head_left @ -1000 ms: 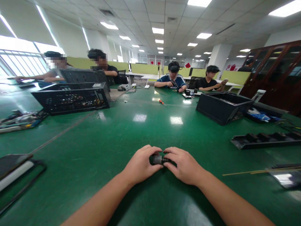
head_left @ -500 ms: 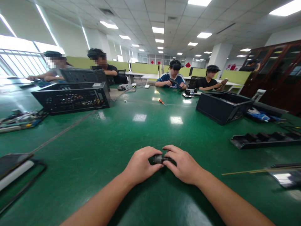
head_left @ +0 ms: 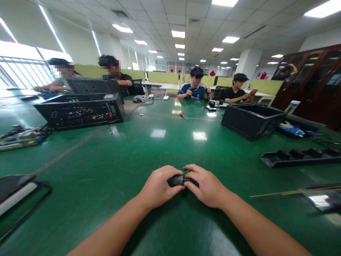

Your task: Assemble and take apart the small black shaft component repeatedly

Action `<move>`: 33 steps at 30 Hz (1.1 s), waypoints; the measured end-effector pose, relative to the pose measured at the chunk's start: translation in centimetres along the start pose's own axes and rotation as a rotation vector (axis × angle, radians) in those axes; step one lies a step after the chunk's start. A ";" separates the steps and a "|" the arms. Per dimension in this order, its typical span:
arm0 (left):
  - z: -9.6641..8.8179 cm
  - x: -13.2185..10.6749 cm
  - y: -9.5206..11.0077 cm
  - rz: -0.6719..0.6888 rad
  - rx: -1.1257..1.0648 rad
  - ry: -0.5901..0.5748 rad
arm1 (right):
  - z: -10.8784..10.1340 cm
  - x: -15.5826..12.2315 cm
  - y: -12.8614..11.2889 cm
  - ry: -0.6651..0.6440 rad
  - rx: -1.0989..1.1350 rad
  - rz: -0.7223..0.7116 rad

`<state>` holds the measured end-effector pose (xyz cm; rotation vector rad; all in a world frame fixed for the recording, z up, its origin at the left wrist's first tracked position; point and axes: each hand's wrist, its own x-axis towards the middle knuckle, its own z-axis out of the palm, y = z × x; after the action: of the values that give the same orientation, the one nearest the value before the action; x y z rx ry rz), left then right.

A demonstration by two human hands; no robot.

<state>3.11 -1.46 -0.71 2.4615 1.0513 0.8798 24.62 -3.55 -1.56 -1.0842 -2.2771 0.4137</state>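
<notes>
A small dark cylindrical part (head_left: 179, 180) rests low over the green table (head_left: 112, 160), gripped from both sides. My left hand (head_left: 159, 187) curls its fingers round the part's left end. My right hand (head_left: 207, 186) closes on its right end, fingers bent over the top. Most of the part is hidden between the two hands, so I cannot name it more exactly. Both forearms reach in from the bottom edge.
An open black computer case (head_left: 80, 111) lies far left, another black case (head_left: 252, 121) at the right with a long black panel (head_left: 299, 157) near it. A flat dark tray (head_left: 18, 193) sits at the left edge. A red screwdriver (head_left: 182, 115) lies mid-table. Several seated people work at the far side.
Both hands with the small part have shifted very slightly away from me. Their grip looks the same. The person opposite has moved their hands a little.
</notes>
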 end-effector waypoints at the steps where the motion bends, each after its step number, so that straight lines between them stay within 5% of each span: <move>1: 0.0 0.0 0.0 0.001 -0.002 -0.002 | 0.0 0.0 0.0 -0.003 0.000 0.001; 33: 0.0 0.0 0.0 0.061 0.003 0.110 | -0.5 0.1 0.2 0.038 0.011 -0.024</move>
<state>3.15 -1.45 -0.74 2.4841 1.0186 1.0433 25.02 -3.39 -1.22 -1.0502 -2.2493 0.3920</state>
